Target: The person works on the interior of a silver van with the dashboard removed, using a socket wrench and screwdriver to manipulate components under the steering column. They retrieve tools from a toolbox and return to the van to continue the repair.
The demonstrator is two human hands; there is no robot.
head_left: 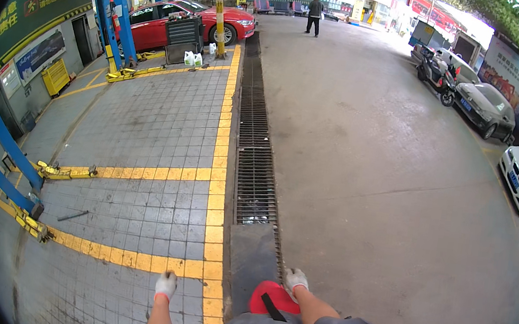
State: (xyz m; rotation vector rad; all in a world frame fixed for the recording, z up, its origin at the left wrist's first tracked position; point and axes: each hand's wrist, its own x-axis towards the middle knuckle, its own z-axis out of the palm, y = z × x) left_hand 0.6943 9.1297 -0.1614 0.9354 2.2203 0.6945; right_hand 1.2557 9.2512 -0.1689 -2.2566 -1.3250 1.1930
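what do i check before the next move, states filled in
1. Left hand and right hand in pale fabric gloves: ok.
2. Right hand apart from bright-red rounded item with black strap: cannot tell.
3. Black slotted metal drain grating seated firmly: cannot tell.
4. Grey square-tiled floor free of loose items: not ok, thin dark bar lies there.
5. Person in dark clothing well apart: ok, far ahead.

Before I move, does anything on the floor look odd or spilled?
Yes: a dark rod lies loose on the grey tiles, ahead and left of your left hand, where it might trip someone. Pale debris shows in the drain grate, just beyond the dark plate, too small to identify. No clear spill stands out.
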